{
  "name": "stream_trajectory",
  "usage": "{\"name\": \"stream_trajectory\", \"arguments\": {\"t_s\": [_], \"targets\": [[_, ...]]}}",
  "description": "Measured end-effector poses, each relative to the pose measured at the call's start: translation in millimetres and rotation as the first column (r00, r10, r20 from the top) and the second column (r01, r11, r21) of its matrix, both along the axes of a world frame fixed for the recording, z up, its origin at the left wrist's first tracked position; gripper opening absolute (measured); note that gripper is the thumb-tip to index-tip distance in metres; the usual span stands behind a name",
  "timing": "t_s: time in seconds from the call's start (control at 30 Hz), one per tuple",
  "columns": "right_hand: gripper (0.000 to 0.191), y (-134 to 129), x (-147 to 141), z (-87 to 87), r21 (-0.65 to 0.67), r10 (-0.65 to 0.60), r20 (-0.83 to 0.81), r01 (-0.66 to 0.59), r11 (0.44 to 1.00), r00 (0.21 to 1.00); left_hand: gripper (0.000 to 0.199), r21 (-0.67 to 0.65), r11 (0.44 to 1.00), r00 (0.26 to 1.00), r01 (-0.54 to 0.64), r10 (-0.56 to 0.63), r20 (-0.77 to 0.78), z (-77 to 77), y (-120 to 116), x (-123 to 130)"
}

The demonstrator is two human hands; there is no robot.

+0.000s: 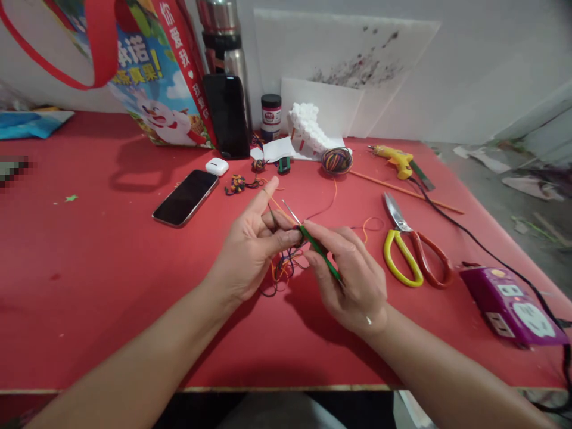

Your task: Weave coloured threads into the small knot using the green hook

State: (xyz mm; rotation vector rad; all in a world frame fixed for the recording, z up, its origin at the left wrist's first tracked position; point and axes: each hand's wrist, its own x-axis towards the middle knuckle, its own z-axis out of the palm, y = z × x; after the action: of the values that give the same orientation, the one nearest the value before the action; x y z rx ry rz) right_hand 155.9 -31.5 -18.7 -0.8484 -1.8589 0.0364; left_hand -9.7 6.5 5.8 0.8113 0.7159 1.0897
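Observation:
A small dark piece of yarn work (300, 236) is pinched between the thumb and fingers of my left hand (257, 244). An orange strand runs over its raised index finger. My right hand (351, 271) is closed around the green handle of a crochet hook (320, 252); the hook's metal tip points up and left, just beyond the yarn work. Loose orange and dark purple strands (281, 271) hang beneath the hands. From a multicoloured yarn ball (336, 160) farther back, a thin strand trails toward the hands.
On the red table (134, 322) lie scissors (404, 229), a glue gun (395, 159), an orange stick (411, 193), a purple power socket (513, 307) with cable, and a phone (185, 198). Behind stand a gift bag (156, 89), an upright black phone (226, 116), a metal flask (221, 24) and a jar (270, 116).

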Motion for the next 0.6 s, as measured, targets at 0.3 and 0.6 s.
{"name": "stream_trajectory", "arguments": {"t_s": [0.3,0.6], "targets": [[0.029,5.4,3.7,-1.4,-0.059,0.003,-0.006,-0.004,0.998,1.0,0.114,0.138,0.988,0.985,-0.068,0.089,-0.148,2.5,0.1,2.3],[0.037,6.7,4.9,-3.0,0.016,0.09,0.037,-0.09,0.996,0.995,0.129,0.017,1.0,1.0,0.001,-0.001,-0.024,-1.2,2.2,-1.4]]}}
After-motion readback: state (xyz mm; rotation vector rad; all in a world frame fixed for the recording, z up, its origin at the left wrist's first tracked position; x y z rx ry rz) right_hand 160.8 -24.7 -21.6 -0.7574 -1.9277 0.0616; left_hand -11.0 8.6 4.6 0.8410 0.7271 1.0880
